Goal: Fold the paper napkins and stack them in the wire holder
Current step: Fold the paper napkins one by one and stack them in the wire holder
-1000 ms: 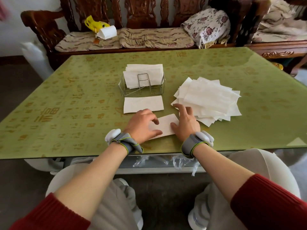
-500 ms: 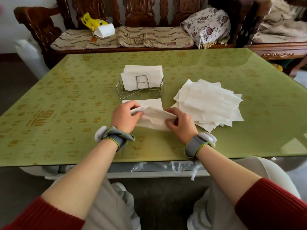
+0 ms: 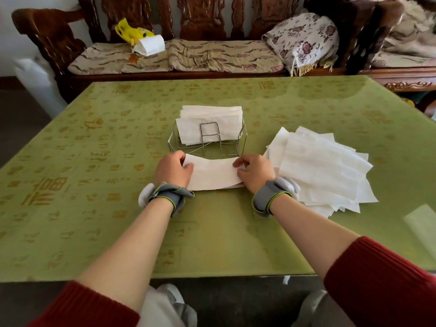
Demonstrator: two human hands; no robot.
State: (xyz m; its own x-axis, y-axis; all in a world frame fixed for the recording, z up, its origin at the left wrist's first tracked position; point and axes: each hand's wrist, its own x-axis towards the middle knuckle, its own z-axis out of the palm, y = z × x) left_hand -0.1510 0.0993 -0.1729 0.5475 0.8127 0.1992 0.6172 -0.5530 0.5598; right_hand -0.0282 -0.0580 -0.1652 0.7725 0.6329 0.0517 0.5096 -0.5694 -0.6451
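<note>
On the green table (image 3: pixel 77 208), the left hand (image 3: pixel 173 169) grips the left end of a folded napkin (image 3: pixel 213 177), thumb on top and fingers curled together round the far edge. The napkin stretches flat between both hands, its middle sagging a little; whether it rests on the table or is held just above it is hard to tell. At 12 o'clock from it, just beside its far edge, stands the wire holder (image 3: pixel 241 142) with a stack of folded napkins (image 3: pixel 210 120) upright inside. The right hand (image 3: pixel 256 172) pinches the napkin's right end, thumb and curled fingers clamped on the paper. At 3 o'clock from that hand lies a loose pile of unfolded napkins (image 3: pixel 323 171), fanned out and touching the grey wristband (image 3: pixel 271 197).
</note>
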